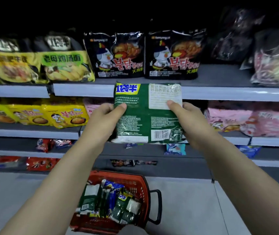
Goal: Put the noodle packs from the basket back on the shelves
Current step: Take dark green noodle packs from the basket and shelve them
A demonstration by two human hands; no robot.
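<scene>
The noodle pack [143, 119] lies between left hand [101, 122] and right hand [190, 123], grips pinching it.

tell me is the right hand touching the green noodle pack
Touching. The head view shows the right hand gripping the green noodle pack, thumb pressed on its upper right part.

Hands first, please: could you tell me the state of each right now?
Left hand: grips the green noodle pack by its left edge.
Right hand: grips its right edge.

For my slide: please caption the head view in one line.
Left hand and right hand hold a green noodle pack before the shelves; red basket below.
</scene>
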